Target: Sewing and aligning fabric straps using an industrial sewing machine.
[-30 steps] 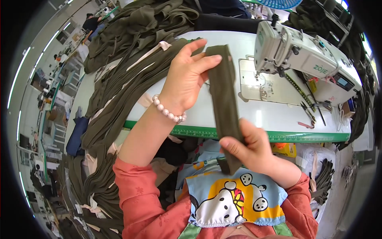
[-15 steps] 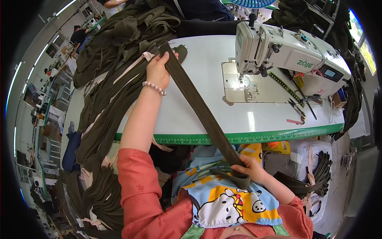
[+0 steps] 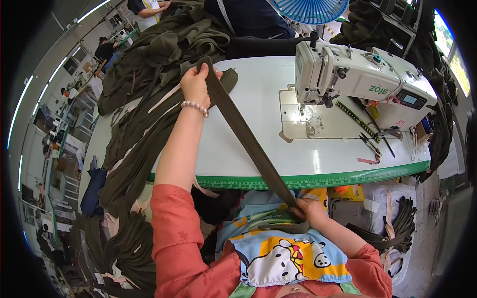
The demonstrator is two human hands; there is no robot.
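A long dark olive fabric strip point(image 3: 253, 144) stretches slantwise between my two hands, above the white sewing table point(image 3: 233, 169). My left hand point(image 3: 195, 84), a beaded bracelet at its wrist, grips the strip's far end near the heaped cloth. Down by my lap, past the table's front edge, my right hand point(image 3: 312, 212) is closed on the nearer part of the strip. The strip's tail curls below that hand over my patterned apron point(image 3: 278, 260). To the right stands a white sewing machine point(image 3: 360, 74), apart from the strip.
Piled olive cloth point(image 3: 164, 49) covers the table's far left, with strips point(image 3: 144, 144) hanging over its left edge. Small snips point(image 3: 370, 144) and a tape measure point(image 3: 355, 116) lie by the machine. A blue fan point(image 3: 310, 10) stands behind. More strips point(image 3: 397, 223) sit in a bag at right.
The whole view has shifted, with the table sitting slightly lower. My right hand has turned at the strip, and the tail below it now lies more to the left. Both hands keep hold.
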